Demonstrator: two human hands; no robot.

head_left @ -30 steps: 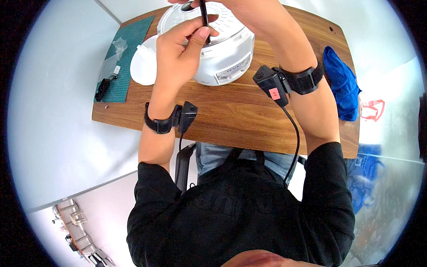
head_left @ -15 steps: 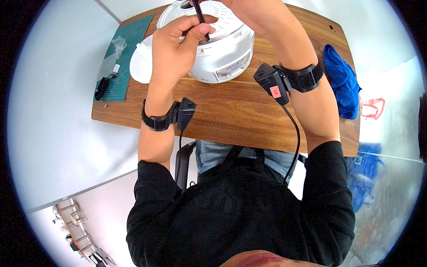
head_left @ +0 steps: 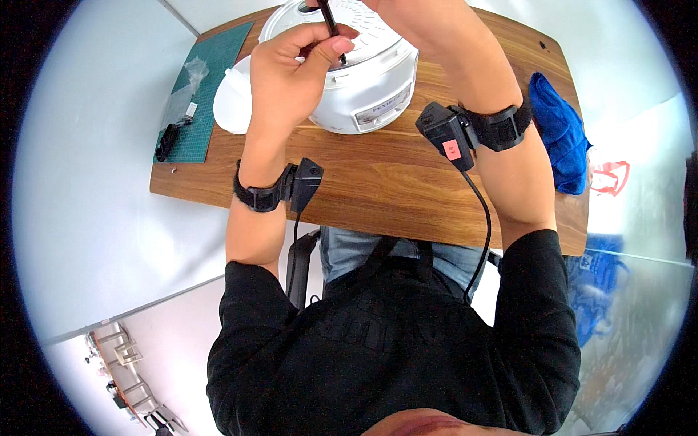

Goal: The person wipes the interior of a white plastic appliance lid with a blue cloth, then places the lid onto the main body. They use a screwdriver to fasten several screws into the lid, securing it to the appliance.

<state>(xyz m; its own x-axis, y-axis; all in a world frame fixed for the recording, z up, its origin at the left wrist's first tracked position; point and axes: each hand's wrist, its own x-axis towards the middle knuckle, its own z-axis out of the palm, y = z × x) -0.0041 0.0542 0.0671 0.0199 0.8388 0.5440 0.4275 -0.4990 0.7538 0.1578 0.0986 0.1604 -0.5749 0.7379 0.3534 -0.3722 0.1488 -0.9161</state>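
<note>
Your left hand (head_left: 291, 80) pinches the rod (head_left: 329, 18), slanted eleven-to-five o'clock; the grasp of your right hand (head_left: 407, 16) I cannot tell.

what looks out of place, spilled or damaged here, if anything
Nothing is plainly spilled, and the white rice cooker shows no obvious damage. Two mild oddities: a small dark mark near the wooden tabletop's far right corner, too small to identify, and a blue cloth bunched untidily at the right edge.
</note>
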